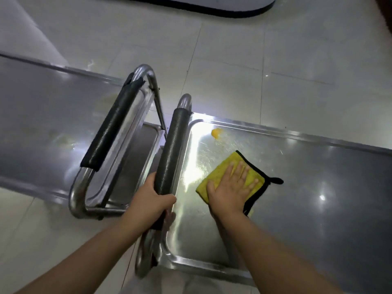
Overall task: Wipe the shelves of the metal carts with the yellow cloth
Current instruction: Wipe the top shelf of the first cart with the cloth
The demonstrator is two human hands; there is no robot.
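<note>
Head view, looking down on two stainless-steel carts standing handle to handle on a pale tiled floor. The right hand lay flat, fingers spread and not curled around anything, pressing the folded yellow microfibre cloth with black trim against the shiny top shelf of the right-hand metal cart. The cloth sat near the shelf's handle end (a black hanging loop projected from its right edge). A small yellow-orange blob rested on the same shelf, apart from the cloth and close to the far rim. The left hand was closed around the lower end of that cart's black foam-sleeved tubular handle. The left-hand metal cart stood just beside, its own black-padded handle angled toward the first, with a lower shelf visible between the handles.
</note>
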